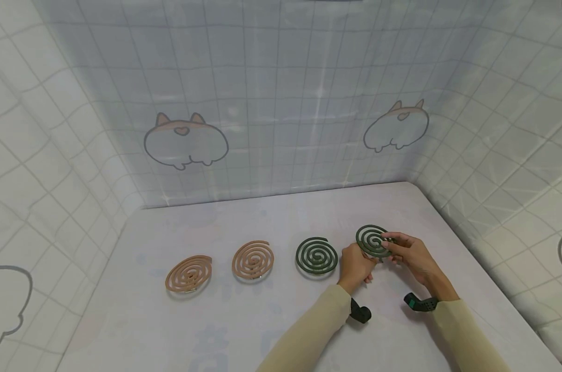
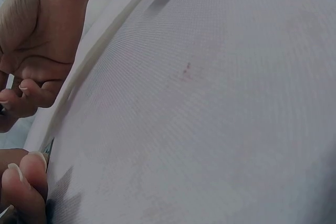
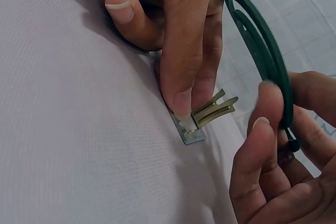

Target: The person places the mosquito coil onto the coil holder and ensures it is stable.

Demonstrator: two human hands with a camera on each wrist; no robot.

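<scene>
My right hand pinches a green mosquito coil between thumb and fingers, raised off the table. Seen from the right wrist, the coil stands nearly edge-on. Beside and below it, my left hand pinches a small metal coil stand down at the tabletop, its forked tab sticking up at a slant. Coil and stand are apart in that view. A second green coil lies just left of my left hand. In the left wrist view, fingertips hide most of the stand.
Two brown coils lie farther left on the white-covered table, with small metal bits showing under their front edges. A grid-patterned curtain rises behind the table and at both sides. Dark bands sit on both wrists.
</scene>
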